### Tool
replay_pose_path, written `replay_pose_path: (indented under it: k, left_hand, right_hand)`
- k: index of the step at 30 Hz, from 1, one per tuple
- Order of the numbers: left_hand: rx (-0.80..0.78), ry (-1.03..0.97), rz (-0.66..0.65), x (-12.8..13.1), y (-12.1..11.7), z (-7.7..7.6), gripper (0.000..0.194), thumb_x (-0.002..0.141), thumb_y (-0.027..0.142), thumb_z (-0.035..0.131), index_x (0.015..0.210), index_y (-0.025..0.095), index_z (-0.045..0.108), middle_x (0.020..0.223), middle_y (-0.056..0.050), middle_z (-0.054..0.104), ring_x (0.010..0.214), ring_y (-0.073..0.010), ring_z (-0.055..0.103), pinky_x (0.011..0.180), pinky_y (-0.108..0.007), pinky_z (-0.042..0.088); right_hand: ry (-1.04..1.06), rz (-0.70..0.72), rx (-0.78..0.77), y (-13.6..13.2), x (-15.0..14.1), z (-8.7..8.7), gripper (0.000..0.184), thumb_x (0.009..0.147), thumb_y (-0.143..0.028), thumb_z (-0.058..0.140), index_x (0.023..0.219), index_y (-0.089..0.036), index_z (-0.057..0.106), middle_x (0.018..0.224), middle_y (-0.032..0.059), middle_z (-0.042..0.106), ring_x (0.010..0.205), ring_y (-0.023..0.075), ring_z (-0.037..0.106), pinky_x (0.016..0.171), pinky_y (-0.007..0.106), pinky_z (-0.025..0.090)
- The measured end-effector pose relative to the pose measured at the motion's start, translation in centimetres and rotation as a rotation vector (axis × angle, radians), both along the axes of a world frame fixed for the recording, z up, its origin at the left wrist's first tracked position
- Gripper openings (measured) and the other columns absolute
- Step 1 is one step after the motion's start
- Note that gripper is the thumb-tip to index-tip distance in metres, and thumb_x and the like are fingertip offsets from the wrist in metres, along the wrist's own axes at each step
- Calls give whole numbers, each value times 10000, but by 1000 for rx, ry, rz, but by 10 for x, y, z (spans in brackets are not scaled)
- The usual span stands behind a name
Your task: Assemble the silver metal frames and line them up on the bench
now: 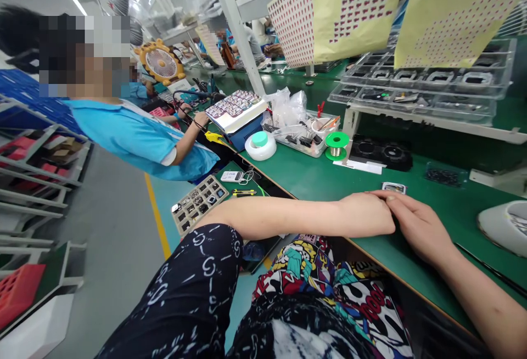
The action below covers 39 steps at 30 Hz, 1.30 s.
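My left hand [364, 213] reaches across my lap to the edge of the green bench, back of the hand towards me and fingers curled out of sight. Against it lies my right hand [420, 226], thumb and fingers closed together at the left hand's knuckles. Whatever the two hands hold between them is hidden. Just beyond the fingers, a small white-framed part [394, 187] rests on the bench. A thin dark tool, perhaps tweezers [486, 265], lies to the right of my right wrist.
A solder wire spool [336, 146], a white round container [260, 146] and a cluttered plastic bin [307, 131] stand behind. Clear trays [428, 82] fill the shelf. A compartment tray [200, 202] sits left. A co-worker in blue [144, 139] works further left.
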<state>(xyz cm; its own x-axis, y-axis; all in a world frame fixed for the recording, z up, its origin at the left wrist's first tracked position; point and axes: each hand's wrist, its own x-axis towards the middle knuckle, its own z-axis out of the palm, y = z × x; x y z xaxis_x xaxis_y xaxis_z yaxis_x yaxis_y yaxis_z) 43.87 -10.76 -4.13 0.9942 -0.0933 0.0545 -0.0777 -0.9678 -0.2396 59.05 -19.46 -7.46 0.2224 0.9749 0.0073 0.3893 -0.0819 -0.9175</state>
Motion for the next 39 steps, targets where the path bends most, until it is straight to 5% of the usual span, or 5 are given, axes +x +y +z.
replay_pose_path:
  k: [11,16,24,33,39]
  left_hand:
    - [-1699,-300,655,-35,36,-12,251,882,343,780,1007,127,756,751,-50,734,612,-152,679,554,-251,571]
    - [-1982,-260,676,-37,26,-24,382,774,417,910,951,115,755,756,-55,715,604,-139,674,530,-233,571]
    - [-1927,-242,726,-38,31,-21,462,798,443,894,1108,129,758,887,-91,759,672,-165,713,588,-266,611]
    - [-1279,-639,901,-89,55,-13,288,913,465,720,954,184,768,636,-2,661,531,-133,605,497,-224,473]
    - [-512,-1022,885,-171,131,36,225,988,377,621,1018,208,766,911,-52,747,785,-180,688,772,-296,547]
  right_hand:
    - [163,-19,343,-4,-9,-1,425,886,-215,661,1307,-251,704,1230,86,726,1062,239,718,910,413,611]
    - [-158,99,444,-9,-12,1,453,868,-147,695,1308,-255,688,1194,74,682,1006,218,662,869,402,600]
    - [-441,90,378,-8,-4,-12,244,918,-182,740,1157,-215,700,1069,66,653,1017,241,621,901,396,532]
    - [-628,-33,290,-7,8,-17,247,928,-198,663,1170,-188,711,1109,109,694,1028,283,637,939,416,519]
    - [-778,-55,236,0,21,-33,379,1002,-412,569,1286,-182,671,1087,124,694,1006,321,666,816,416,526]
